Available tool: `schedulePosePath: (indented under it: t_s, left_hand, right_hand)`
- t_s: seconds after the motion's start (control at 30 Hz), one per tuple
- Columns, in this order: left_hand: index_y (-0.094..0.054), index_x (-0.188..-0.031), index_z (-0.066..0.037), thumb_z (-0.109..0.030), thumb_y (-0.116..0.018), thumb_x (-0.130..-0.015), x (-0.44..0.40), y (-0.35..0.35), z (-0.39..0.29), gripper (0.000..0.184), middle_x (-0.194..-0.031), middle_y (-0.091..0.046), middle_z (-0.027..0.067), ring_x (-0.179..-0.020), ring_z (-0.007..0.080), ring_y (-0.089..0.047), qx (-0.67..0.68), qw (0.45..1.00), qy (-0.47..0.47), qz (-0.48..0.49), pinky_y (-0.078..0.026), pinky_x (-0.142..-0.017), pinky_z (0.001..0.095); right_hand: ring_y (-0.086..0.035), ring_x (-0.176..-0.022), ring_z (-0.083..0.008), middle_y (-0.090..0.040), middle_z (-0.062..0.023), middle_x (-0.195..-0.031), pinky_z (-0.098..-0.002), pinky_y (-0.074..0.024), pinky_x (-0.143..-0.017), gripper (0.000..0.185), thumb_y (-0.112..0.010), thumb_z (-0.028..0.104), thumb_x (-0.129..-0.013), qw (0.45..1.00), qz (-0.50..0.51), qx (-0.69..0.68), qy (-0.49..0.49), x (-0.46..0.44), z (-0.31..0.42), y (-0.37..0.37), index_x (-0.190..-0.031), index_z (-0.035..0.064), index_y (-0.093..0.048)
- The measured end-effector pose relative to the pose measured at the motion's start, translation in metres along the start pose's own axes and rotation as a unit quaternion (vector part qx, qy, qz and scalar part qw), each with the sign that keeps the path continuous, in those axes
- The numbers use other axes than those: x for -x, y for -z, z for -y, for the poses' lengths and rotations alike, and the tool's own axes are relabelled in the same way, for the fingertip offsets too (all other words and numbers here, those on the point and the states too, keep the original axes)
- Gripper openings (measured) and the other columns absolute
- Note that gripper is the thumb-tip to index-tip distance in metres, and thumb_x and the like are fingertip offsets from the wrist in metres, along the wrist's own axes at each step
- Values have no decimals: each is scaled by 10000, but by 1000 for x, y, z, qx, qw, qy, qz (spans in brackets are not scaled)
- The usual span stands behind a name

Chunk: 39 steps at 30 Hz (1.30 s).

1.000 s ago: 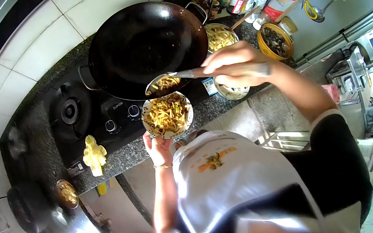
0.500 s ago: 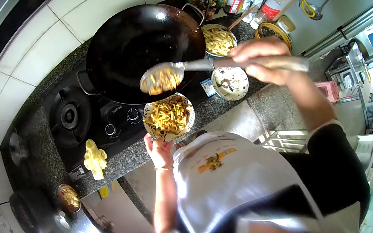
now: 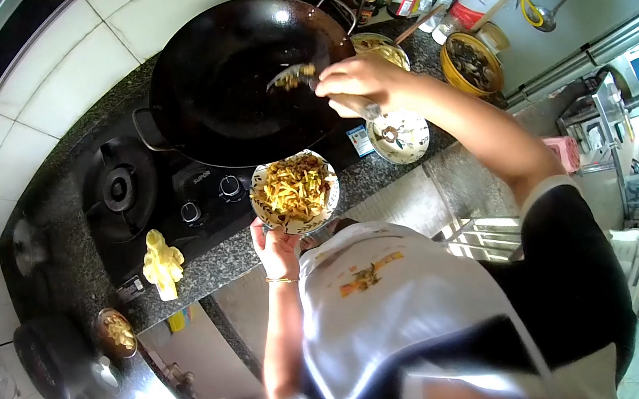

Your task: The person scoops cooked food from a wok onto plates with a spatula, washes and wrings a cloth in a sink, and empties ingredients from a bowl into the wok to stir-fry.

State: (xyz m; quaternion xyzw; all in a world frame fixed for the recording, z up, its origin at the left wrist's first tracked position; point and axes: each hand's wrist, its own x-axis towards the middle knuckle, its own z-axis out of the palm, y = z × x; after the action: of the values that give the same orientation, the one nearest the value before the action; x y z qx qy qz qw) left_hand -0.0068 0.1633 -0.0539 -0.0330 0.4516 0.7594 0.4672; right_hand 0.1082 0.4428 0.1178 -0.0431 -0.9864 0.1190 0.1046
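left fingers (image 3: 260,236) grasping food-filled bowl (image 3: 309,224); right fingers (image 3: 340,74) clenched round ladle (image 3: 359,106) (scoop (image 3: 291,78) seen against the wok (image 3: 229,100))

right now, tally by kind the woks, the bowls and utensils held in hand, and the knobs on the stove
Large round black metal wok: 1
Round white patterned bowl, in the left hand: 1
Long-handled metal spoon, in the right hand: 1
Small round silvery stove knobs: 2
Total: 5
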Motion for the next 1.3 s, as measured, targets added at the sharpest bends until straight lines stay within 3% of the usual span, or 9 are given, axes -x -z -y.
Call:
schedulePosePath:
  t_s: [0.27, 0.4, 0.53, 0.63, 0.93, 1.07, 1.17, 1.27, 1.3]
  left_hand:
    - [-448, -1053, -125, -28, -469, -800, -15, 5, 8, 272, -892, -602, 71, -724, 188, -629, -23, 998, 43, 31, -556, -610, 354]
    - [-447, -1073, -122, -26, -468, -785, -15, -3, 10, 304, -940, -595, 83, -756, 213, -629, -31, 994, 53, 88, -556, -633, 360]
    - [-439, -1086, -111, -39, -469, -759, -5, -30, 20, 337, -960, -595, 95, -807, 223, -624, -30, 993, 59, 97, -555, -628, 366]
    - [-424, -1099, -105, -61, -467, -763, 11, -67, 25, 341, -985, -599, 105, -796, 227, -631, -46, 980, 146, 128, -562, -625, 357]
    - [-362, -1163, -135, 2, -464, -807, -1, -180, 175, 395, -1020, -572, 104, -892, 247, -598, -117, 935, 282, 180, -518, -755, 392]
    - [-358, -1171, -133, 23, -448, -816, 2, -212, 266, 398, -1086, -540, 113, -981, 274, -551, -336, 869, -37, 361, -485, -806, 429]
    - [-360, -1158, -131, 25, -435, -827, -5, -252, 305, 373, -1091, -534, 117, -980, 279, -550, -159, 938, 107, 289, -467, -835, 436]
    - [-366, -1140, -129, 22, -423, -834, -3, -272, 309, 346, -1089, -533, 116, -976, 274, -552, 38, 944, 303, 126, -461, -842, 443]
    - [-369, -1146, -131, 12, -420, -841, -1, -282, 311, 340, -1081, -538, 113, -956, 270, -560, -71, 966, 235, 75, -476, -819, 443]
  right_hand:
    - [-648, -721, -219, -637, -155, -933, -297, -527, -633, 234, -640, 54, -718, 973, -38, -220, 60, 44, 62, 102, -940, -14, -614]
    - [-601, -529, -170, -616, -219, -924, -276, -508, -455, 218, -598, 59, -742, 967, -96, -210, 107, 87, 76, 108, -934, -46, -597]
    - [-635, -630, -237, -620, -210, -921, -308, -540, -528, 235, -609, 29, -714, 965, -123, -229, -15, 135, 103, 78, -941, -30, -598]
    - [-642, -660, -284, -625, -208, -908, -341, -529, -598, 237, -628, 32, -701, 966, -145, -207, -58, 175, 99, 80, -932, -14, -603]
    - [-641, -738, -316, -629, -193, -908, -343, -514, -637, 248, -634, 63, -698, 958, -171, -157, -170, 314, 15, 127, -941, 20, -613]
    - [-638, -777, -307, -624, -178, -941, -335, -507, -665, 263, -640, 56, -701, 954, -167, -152, -197, 367, -35, 131, -960, 25, -604]
    - [-635, -793, -282, -621, -164, -948, -327, -500, -670, 294, -623, 5, -704, 942, -181, -174, -223, 396, -70, 130, -994, 33, -588]
    - [-632, -775, -269, -623, -158, -950, -327, -498, -664, 275, -629, 20, -714, 934, -197, -204, -216, 419, -105, 120, -987, 27, -593]
    - [-629, -760, -252, -627, -151, -946, -317, -497, -659, 261, -637, 31, -719, 927, -207, -234, -205, 422, -117, 119, -977, 19, -596]
